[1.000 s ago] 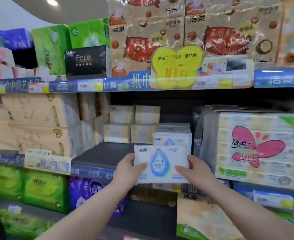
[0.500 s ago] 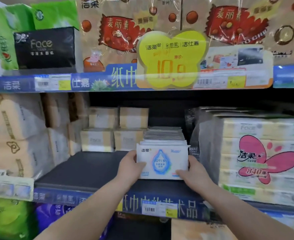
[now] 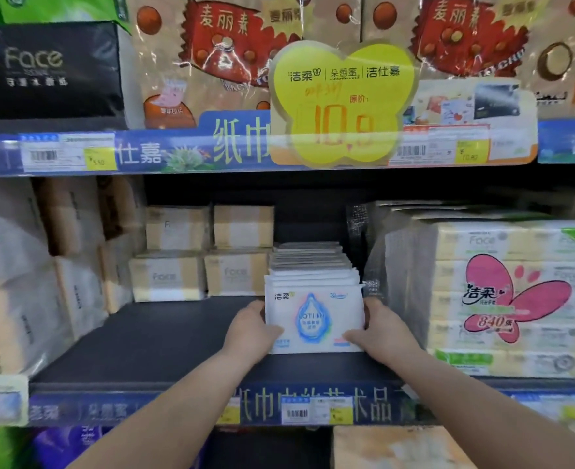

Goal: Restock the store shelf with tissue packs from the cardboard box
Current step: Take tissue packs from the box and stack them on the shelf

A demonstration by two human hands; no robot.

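Currently: dark middle shelf [image 3: 150,346], blue printed rail along its front edge. Right side of the shelf: large wrapped multipack [image 3: 513,299] with pink butterfly print, just beside the work spot. Left side: stacked beige bundles [image 3: 18,282]. The upper shelf carries brown wrapped packs [image 3: 218,55] with red print and a black pack [image 3: 45,69] marked "Face"; a yellow butterfly-shaped price tag [image 3: 340,103] reading 10.9 hangs on the upper rail. At the back of the middle shelf, four small beige packs [image 3: 167,275] sit in two tiers of two. Right of those, a row of white packs [image 3: 313,265] stands on edge, front to back. Tissue pack [image 3: 313,319], white with blue droplet print, stands upright at the front of this row, bottom edge on the shelf, touching the pack behind. Left hand [image 3: 250,333] grips its left edge, thumb on the front face low down; right hand [image 3: 384,336] grips the right edge likewise. Fingers [image 3: 374,309] of both hands curl round the pack's sides, tips hidden.
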